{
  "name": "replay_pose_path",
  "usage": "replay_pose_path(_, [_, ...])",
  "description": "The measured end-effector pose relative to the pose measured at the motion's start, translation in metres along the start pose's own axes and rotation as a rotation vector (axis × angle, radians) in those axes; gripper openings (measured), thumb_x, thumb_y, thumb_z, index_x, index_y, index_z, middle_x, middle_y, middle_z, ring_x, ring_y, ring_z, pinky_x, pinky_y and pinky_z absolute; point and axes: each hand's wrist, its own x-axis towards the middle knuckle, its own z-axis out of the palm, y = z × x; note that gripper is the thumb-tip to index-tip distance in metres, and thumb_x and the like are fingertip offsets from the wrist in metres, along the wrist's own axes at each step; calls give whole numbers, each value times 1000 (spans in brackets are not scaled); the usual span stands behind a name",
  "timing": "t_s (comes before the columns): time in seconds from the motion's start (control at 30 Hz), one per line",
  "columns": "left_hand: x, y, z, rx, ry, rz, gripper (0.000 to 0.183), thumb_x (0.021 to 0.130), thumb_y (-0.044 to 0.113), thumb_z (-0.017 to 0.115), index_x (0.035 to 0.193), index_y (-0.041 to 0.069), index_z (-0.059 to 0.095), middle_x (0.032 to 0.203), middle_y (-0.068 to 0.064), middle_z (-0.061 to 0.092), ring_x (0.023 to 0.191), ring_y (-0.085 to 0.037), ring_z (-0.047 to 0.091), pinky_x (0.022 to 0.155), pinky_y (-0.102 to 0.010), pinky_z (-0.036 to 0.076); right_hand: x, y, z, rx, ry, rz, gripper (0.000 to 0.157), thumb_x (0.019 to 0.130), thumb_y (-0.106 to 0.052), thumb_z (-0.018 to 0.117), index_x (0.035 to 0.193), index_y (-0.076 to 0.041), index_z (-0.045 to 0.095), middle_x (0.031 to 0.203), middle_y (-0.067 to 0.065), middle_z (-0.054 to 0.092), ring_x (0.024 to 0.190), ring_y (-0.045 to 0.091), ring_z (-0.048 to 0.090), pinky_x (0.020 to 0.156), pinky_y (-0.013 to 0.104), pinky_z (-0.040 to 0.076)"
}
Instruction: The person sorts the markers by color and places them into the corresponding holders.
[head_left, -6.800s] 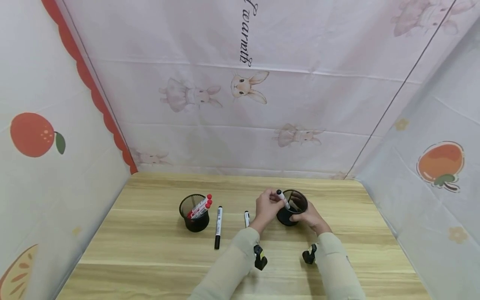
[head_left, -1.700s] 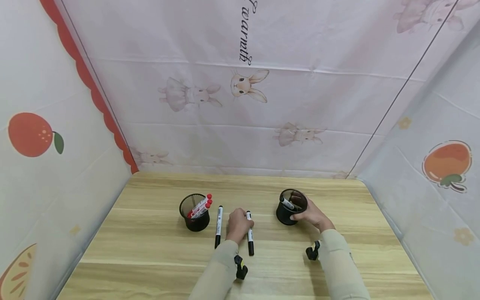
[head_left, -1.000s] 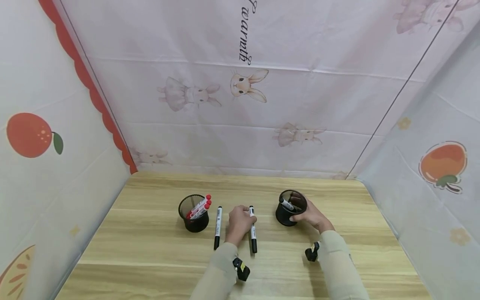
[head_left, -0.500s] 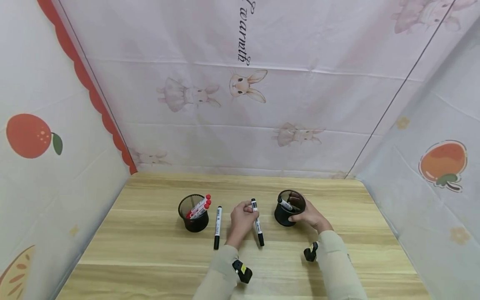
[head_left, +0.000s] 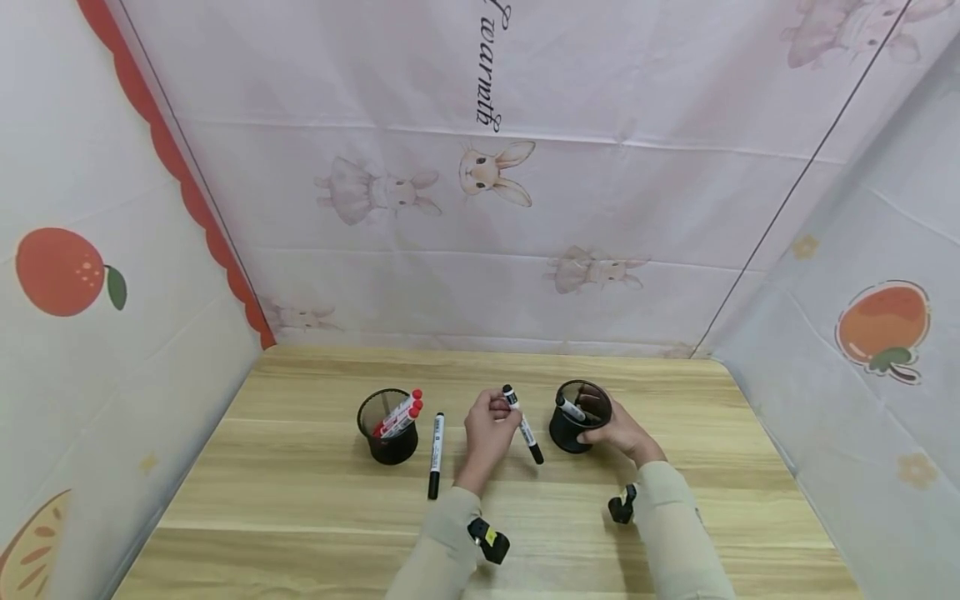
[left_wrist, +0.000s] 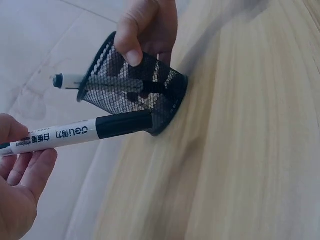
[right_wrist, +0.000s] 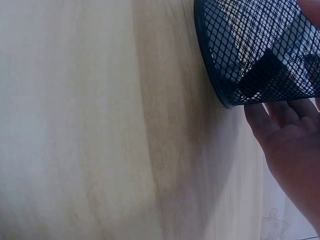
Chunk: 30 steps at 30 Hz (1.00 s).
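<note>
My left hand pinches a white whiteboard marker with black ends near its upper end. The marker is tilted, its long black cap pointing toward the right-hand cup in the left wrist view. My right hand holds the side of a black mesh pen cup, which stands on the table. One black-capped marker leans inside that cup. In the right wrist view, the fingers lie against the mesh wall, partly hidden by it.
A second black mesh cup on the left holds several red-capped markers. Another black-and-white marker lies on the wooden table beside it. Printed cloth walls enclose the table's back and sides.
Earlier, my left hand put one marker into the right cup. It then took this marker from the table, raised it and moved it right. My right hand stays on the cup.
</note>
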Motion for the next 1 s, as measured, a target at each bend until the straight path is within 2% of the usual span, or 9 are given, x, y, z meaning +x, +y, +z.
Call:
replay_pose_path(0.3, [0,16,-1,-41,-19,50,25,67,-2,66,88,6,54,76,-4,58,69,-15,56,60,-23,48,0,0,-1,-10,-1,-16,94,54,1,76,132,2,23,129,27,30,117,36,30,94,50,22])
replay_pose_path(0.47, [-6,43,-6,-81,-20,96,23,69,-7,63,88,-5,52,79,-16,57,72,-25,57,65,-31,49,-1,-1,0,-1,-6,-5,95,54,1,76,132,1,22,130,27,28,118,35,28,94,50,22])
replay_pose_path(0.53, [-6,44,-5,-84,-16,110,22,69,-6,63,88,-4,51,80,-13,57,72,-22,58,66,-30,49,-1,-2,0,12,-6,2,94,55,4,75,132,2,22,129,28,27,118,37,27,94,51,21])
replay_pose_path(0.7, [0,29,0,-107,-13,138,22,69,-1,66,86,2,52,78,-4,58,70,-14,58,64,-25,49,0,-4,0,23,-4,4,93,55,9,73,132,3,21,129,29,27,118,38,26,95,52,19])
replay_pose_path(1.0, [-2,38,0,-153,-17,167,21,67,1,67,81,5,52,73,-4,58,64,-14,59,59,-25,49,0,-1,0,-6,-4,-4,96,54,-1,77,132,1,22,129,26,29,118,34,29,94,49,21])
